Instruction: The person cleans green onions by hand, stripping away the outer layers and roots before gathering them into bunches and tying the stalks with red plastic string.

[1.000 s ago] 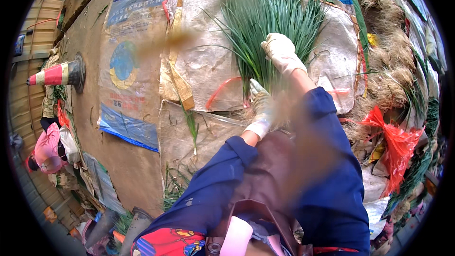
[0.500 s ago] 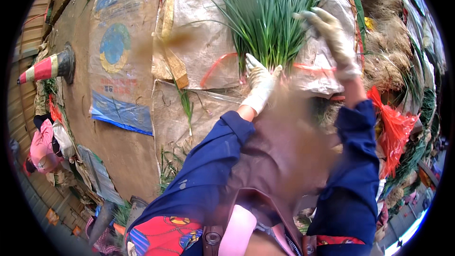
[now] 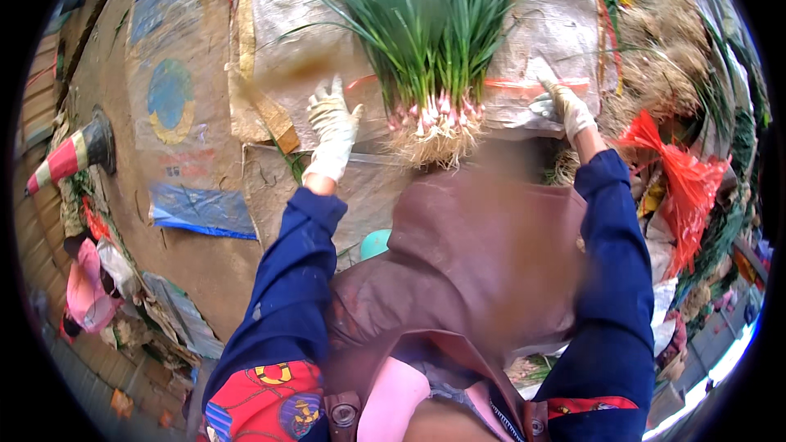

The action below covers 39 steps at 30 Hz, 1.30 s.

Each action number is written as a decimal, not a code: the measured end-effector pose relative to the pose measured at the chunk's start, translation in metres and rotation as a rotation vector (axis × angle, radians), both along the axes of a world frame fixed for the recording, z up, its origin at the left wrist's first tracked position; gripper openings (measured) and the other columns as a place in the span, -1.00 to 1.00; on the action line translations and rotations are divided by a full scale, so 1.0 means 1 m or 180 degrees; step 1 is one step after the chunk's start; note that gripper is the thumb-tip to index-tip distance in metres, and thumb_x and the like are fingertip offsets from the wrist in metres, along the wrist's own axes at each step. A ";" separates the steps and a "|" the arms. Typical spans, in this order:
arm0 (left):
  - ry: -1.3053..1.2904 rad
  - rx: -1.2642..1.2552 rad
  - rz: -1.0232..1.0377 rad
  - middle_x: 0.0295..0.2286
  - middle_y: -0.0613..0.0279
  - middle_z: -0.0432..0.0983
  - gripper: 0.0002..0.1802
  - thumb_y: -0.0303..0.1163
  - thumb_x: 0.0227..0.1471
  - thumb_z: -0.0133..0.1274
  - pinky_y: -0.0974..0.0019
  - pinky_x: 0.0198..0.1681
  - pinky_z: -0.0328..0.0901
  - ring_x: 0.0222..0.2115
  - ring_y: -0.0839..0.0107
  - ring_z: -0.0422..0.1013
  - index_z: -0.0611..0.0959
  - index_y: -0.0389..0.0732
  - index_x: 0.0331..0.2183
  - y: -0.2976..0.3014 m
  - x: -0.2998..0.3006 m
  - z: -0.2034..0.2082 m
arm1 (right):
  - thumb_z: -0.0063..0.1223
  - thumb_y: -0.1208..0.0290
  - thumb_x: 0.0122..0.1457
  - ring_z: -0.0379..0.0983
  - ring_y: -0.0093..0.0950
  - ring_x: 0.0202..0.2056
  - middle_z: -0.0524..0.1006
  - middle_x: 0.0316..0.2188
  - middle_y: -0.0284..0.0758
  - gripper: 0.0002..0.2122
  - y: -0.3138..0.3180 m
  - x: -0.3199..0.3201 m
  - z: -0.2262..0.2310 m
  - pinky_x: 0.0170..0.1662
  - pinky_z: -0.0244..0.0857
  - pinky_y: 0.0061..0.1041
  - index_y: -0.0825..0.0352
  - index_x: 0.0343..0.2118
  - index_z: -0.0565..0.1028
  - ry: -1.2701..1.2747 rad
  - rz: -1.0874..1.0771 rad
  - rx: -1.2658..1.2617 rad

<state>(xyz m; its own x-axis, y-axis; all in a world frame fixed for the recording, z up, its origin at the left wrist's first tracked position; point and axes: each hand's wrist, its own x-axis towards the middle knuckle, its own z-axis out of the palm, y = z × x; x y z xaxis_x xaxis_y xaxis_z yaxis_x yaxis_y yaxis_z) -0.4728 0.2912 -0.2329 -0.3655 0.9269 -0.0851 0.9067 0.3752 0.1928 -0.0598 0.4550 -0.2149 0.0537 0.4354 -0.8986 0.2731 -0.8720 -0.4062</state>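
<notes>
A thick bunch of green onions [image 3: 434,57] lies on a pale woven sack [image 3: 553,12], leaves pointing away and its pinkish-white bulbs and straw-coloured roots towards me. A flat red plastic strip [image 3: 499,83] passes beneath the bunch and shows on both sides. Left of the bulbs, my left hand [image 3: 332,127], in a white glove, is open with fingers spread and touches no onions. My gloved right hand [image 3: 563,105] is at the strip's right part, its index finger stretched out and the other fingers slightly bent. Whether it touches the strip is unclear.
At the right are piled onions with dry roots [image 3: 663,57] and a red plastic bag [image 3: 684,188]. A striped traffic cone [image 3: 70,160] lies on its side at the left. Farther off is a person in pink [image 3: 88,286]. A brown apron [image 3: 458,254] covers my lap.
My left hand has left the base of the bunch and moved left, uncovering bulbs and roots. My right hand has come down from beside the leaves to the strip. The view has shifted slightly.
</notes>
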 end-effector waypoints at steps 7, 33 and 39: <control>-0.0509 -0.0598 -0.0249 -0.43 0.10 0.48 -0.77 -0.21 0.02 -0.05 0.19 -0.39 0.29 -0.42 0.20 0.43 0.58 -0.13 -0.37 0.013 -0.039 -0.024 | -0.12 0.31 0.22 0.39 -0.59 -0.62 0.49 -0.52 -0.40 -0.80 0.009 -0.009 -0.054 -0.52 0.26 -0.60 0.33 -0.38 0.48 0.0370 -0.0891 0.1588; -0.2134 -0.1174 0.0794 0.20 -0.09 -0.13 0.16 -0.02 -0.18 0.13 -0.01 0.20 -0.08 0.20 0.07 -0.07 -0.17 -0.37 0.20 0.017 0.106 0.100 | -0.09 0.36 0.25 0.35 -0.71 -0.29 0.48 -0.31 -0.51 -0.82 -0.028 -0.173 -0.026 -0.18 0.25 -0.69 0.29 -0.19 0.50 0.2159 0.1479 0.1069; -0.2740 0.0312 0.1035 -0.03 -0.07 0.20 -0.17 -0.10 -0.06 0.01 0.05 -0.01 0.11 -0.06 0.11 0.19 0.10 -0.24 0.16 0.007 0.144 0.020 | 0.03 0.15 0.15 0.36 -0.64 -0.18 0.43 -0.15 -0.48 -0.57 -0.076 -0.206 0.103 -0.21 0.28 -0.65 0.30 0.02 0.35 0.1552 0.1126 0.1586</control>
